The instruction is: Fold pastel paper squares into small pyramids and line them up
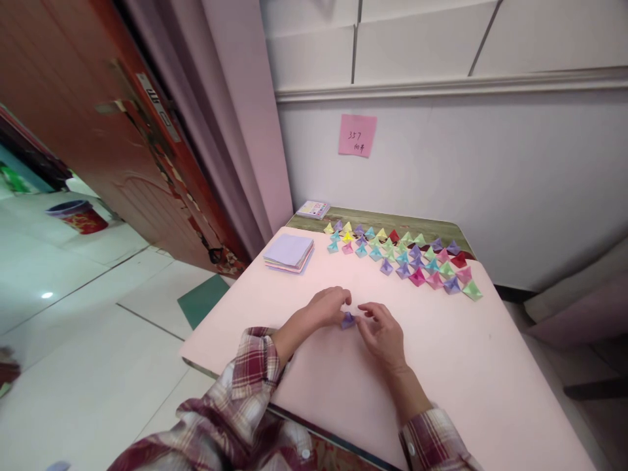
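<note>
Plaid sleeves (255, 363) are lying nearest, over the close edge of the pink table (466, 366). Between the two hands, one small purple folded paper (348, 320) is sitting on the table, well apart from the rows of coloured paper pieces (417, 278). The left hand (330, 307) is curving beside it, and whether its fingers are pinching I cannot tell; the right hand (386, 335) is holding its fingers loosely apart. Such paper is likely weighing little and creasing easily, so gentle fingertips on opposite lower folds are seeming safest.
</note>
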Demonstrator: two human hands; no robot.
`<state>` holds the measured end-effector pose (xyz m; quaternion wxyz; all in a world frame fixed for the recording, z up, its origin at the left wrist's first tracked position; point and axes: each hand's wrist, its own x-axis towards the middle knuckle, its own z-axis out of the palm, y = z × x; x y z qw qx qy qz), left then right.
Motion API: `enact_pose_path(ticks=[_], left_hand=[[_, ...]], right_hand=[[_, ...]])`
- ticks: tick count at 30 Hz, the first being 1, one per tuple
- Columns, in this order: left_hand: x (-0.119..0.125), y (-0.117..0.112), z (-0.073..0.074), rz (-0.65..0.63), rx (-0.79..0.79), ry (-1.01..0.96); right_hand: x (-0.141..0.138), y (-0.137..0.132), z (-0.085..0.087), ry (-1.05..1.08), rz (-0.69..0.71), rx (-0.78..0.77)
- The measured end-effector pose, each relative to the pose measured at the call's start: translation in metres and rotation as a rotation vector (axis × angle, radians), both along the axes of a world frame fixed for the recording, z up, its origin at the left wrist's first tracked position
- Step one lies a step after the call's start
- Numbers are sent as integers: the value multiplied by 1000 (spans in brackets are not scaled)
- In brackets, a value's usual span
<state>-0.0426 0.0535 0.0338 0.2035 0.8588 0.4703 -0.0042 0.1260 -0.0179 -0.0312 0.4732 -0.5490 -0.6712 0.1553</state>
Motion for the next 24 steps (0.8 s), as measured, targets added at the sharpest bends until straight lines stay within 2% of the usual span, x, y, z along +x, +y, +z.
enact_pose_path(ticks=[3, 8, 17, 24], left_hand=[[1, 4, -2, 36, -67, 34], [6, 6, -9, 42, -89, 65], [8, -1, -19, 91, -8, 79], [11, -3, -19, 99, 5, 91]], right_hand=[[-2, -1, -4, -59, 51, -81], [-2, -3, -7, -102, 106, -150], [-3, -4, -6, -147, 129, -126], [-2, -3, -6, -123, 116, -142]])
